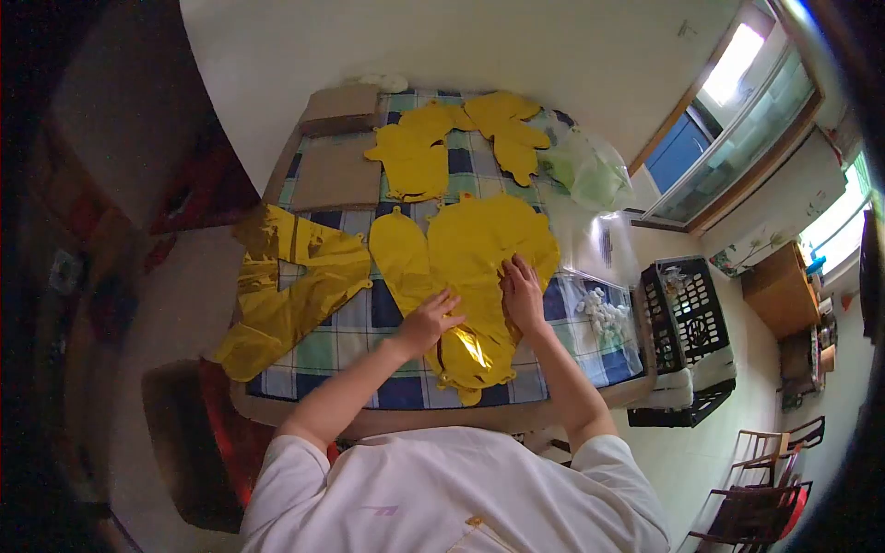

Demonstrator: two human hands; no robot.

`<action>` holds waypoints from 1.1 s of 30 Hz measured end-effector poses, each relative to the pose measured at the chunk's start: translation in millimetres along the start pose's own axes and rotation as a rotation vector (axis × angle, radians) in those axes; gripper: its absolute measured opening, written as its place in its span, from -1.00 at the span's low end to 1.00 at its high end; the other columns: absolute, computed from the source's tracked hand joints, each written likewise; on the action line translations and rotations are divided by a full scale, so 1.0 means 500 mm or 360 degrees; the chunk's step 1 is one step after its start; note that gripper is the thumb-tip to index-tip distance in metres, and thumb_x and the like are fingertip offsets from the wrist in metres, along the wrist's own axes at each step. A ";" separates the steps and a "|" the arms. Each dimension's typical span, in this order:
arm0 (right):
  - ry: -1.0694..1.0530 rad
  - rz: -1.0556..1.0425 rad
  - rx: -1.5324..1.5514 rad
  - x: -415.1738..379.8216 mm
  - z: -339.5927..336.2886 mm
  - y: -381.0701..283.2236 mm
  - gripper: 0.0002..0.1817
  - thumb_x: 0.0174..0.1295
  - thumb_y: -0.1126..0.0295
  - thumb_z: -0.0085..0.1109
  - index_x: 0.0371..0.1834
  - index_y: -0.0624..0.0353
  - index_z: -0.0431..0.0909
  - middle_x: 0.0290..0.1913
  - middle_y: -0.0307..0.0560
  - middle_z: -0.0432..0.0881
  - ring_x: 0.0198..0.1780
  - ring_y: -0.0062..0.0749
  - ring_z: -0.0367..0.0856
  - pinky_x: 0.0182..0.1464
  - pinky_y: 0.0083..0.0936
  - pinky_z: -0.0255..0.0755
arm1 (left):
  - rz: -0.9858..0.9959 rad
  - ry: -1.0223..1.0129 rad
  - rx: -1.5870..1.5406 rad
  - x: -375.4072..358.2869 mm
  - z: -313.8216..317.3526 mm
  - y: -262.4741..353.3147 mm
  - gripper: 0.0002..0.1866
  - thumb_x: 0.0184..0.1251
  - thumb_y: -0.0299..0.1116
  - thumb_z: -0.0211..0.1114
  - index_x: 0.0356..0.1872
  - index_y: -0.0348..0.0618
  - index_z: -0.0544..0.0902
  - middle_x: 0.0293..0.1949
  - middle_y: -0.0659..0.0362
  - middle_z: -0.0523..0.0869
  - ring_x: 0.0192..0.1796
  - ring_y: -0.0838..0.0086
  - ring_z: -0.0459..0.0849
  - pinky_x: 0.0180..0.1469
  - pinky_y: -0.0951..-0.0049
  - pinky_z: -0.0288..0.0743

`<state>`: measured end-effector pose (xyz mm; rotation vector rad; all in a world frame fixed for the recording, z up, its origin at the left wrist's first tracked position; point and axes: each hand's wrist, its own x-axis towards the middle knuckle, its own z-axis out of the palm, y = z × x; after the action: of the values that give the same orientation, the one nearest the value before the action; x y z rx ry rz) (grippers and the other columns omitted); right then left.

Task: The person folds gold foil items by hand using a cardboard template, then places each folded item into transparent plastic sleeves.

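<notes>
Flat gold foil pieces lie on a table with a plaid cloth (346,318). My left hand (431,323) rests on the left side of the large central foil piece (475,240), fingers spread and pointing right. Palm down on the same foil, my right hand (523,293) has its fingers stretched away from me, slightly apart. Below my hands the foil is creased and shines brightly. To the left is a foil piece shaped like a letter A (309,267). Two more foil shapes, one at the back centre (413,157) and one farther right (507,129), lie beyond.
Cardboard (336,170) lies at the table's back left. Clear plastic bags (595,244) and small white items (601,313) are along the right side. A black crate (687,309) stands beyond the right edge. Chairs (770,498) are at lower right.
</notes>
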<state>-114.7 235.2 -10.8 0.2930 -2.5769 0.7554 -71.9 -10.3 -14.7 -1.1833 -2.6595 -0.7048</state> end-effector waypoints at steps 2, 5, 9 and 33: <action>-0.0005 -0.0004 -0.0014 0.000 0.001 0.002 -0.69 0.23 0.45 0.02 0.05 0.20 0.51 0.19 0.16 0.44 0.20 0.10 0.38 0.25 -0.19 0.26 | 0.0039 -0.0021 -0.0027 0.007 -0.001 -0.012 -0.65 0.19 -0.48 0.10 0.01 -0.01 0.64 0.25 0.05 0.45 0.37 0.13 0.29 0.36 0.22 0.23; 0.0022 -0.0035 -0.0034 -0.001 0.004 0.005 -0.69 0.23 0.45 0.03 0.04 0.20 0.51 0.18 0.15 0.44 0.19 0.09 0.39 0.25 -0.18 0.26 | 0.0086 -0.0024 -0.0031 0.012 -0.007 -0.022 -0.65 0.19 -0.48 0.11 0.01 -0.01 0.63 0.25 0.06 0.45 0.37 0.15 0.29 0.35 0.25 0.25; 0.0034 -0.0050 -0.0038 -0.001 0.002 0.004 -0.69 0.22 0.46 0.03 0.04 0.18 0.52 0.18 0.16 0.44 0.18 0.11 0.40 0.24 -0.18 0.27 | 0.0119 0.0016 -0.0002 0.015 -0.005 -0.026 -0.65 0.18 -0.49 0.13 0.01 -0.01 0.63 0.22 0.06 0.48 0.36 0.17 0.31 0.34 0.28 0.27; 0.0066 0.0050 0.0050 0.001 -0.002 -0.010 -0.68 0.25 0.41 0.07 0.08 0.18 0.48 0.24 0.20 0.37 0.25 0.13 0.32 0.24 -0.18 0.29 | -0.0231 -0.0020 -0.0206 -0.026 -0.007 0.130 -0.42 0.25 -0.18 0.21 0.31 0.04 0.35 0.38 -0.04 0.20 0.44 0.08 0.12 0.36 -0.15 -0.01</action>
<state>-113.0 231.4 -7.5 0.2446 -2.5384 0.8055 -15.9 17.0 7.6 -1.0333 -2.7691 -0.9082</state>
